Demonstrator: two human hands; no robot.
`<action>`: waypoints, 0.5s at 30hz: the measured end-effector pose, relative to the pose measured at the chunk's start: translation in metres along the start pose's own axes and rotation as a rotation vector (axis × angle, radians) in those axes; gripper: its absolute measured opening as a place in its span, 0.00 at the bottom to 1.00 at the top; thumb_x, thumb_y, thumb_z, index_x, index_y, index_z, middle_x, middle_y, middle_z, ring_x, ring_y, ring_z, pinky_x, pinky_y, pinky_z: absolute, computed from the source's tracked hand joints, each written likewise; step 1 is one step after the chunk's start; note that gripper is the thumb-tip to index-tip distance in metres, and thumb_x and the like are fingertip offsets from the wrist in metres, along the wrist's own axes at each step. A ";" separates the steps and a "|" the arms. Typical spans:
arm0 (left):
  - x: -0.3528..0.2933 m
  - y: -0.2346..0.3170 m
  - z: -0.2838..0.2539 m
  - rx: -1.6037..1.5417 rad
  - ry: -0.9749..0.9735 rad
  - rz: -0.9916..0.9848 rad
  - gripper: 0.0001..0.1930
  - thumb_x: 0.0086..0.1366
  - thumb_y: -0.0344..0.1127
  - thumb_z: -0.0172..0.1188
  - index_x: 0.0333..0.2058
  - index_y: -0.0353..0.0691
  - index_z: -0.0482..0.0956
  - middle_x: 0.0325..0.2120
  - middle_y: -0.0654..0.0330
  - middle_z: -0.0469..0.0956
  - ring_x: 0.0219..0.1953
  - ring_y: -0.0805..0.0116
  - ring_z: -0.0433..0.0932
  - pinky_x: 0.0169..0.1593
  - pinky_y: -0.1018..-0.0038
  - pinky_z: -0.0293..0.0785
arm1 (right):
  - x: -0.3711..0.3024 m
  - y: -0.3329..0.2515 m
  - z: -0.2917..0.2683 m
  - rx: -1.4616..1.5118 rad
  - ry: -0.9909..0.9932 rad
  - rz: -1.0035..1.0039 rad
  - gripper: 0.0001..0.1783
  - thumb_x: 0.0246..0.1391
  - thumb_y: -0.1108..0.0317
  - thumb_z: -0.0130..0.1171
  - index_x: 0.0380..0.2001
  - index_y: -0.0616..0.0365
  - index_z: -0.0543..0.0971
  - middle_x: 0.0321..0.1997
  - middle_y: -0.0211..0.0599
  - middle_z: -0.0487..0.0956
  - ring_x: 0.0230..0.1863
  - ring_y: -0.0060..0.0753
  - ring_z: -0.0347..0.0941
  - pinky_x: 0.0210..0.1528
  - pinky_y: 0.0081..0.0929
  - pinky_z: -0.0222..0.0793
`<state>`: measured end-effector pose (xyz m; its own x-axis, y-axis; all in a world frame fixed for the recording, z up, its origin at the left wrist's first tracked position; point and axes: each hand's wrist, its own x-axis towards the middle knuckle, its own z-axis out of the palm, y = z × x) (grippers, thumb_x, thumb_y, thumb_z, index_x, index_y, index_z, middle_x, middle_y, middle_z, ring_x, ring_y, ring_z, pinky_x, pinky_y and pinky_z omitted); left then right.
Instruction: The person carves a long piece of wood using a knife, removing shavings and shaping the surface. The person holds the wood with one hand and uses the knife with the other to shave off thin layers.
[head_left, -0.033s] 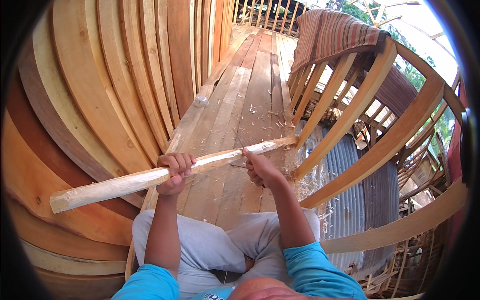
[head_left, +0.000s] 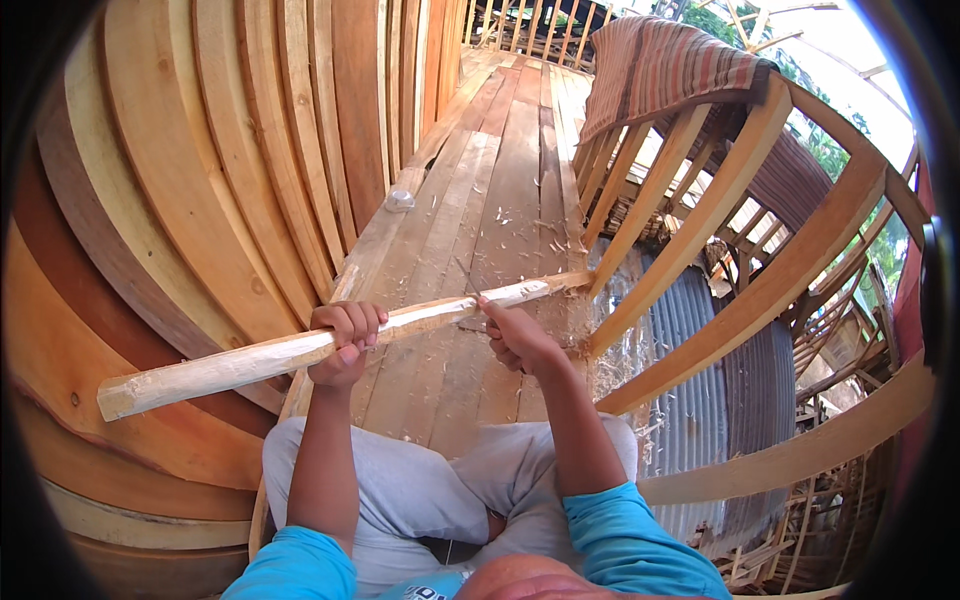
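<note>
Pale wood, rough and faceted, makes up the long pole (head_left: 420, 318) that lies slantwise in front of me, above my crossed legs (head_left: 390, 490). Its thick end juts out to my left, near the wall of upright boards (head_left: 150, 180); its thin end points away to my right, close to the foot of the railing (head_left: 735, 190), and I cannot tell whether the two touch. My left hand (head_left: 347, 340) is wrapped around the pole near its middle, knuckles up. My right hand (head_left: 515, 335) is clenched on a knife (head_left: 467, 279), just beyond my left along the wood. The thin blade slants up and away across the pole; most of the handle is hidden in my fist. Beneath and beyond, curled shavings (head_left: 503, 215) are scattered over the plank floor (head_left: 515, 130). A small clear object (head_left: 400, 201) sits by the foot of the board wall. A striped cloth (head_left: 665, 70) hangs over the railing, and past the slats lie grey corrugated sheets (head_left: 690, 325). Blue sleeves (head_left: 300, 565) cover my upper arms.
</note>
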<state>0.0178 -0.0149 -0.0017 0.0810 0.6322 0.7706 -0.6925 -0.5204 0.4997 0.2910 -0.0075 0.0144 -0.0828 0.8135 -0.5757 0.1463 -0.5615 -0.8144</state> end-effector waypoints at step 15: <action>-0.001 0.000 0.001 -0.017 0.080 -0.018 0.14 0.48 0.37 0.63 0.20 0.48 0.63 0.19 0.67 0.64 0.28 0.70 0.66 0.49 0.66 0.66 | 0.008 0.014 -0.021 -0.159 0.337 -0.296 0.22 0.61 0.52 0.58 0.19 0.54 0.71 0.14 0.22 0.65 0.13 0.18 0.57 0.14 0.25 0.51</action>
<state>0.0186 -0.0165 -0.0020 0.0365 0.6856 0.7271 -0.7035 -0.4991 0.5059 0.3135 -0.0060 -0.0003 0.1774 0.9535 -0.2438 0.3160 -0.2898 -0.9034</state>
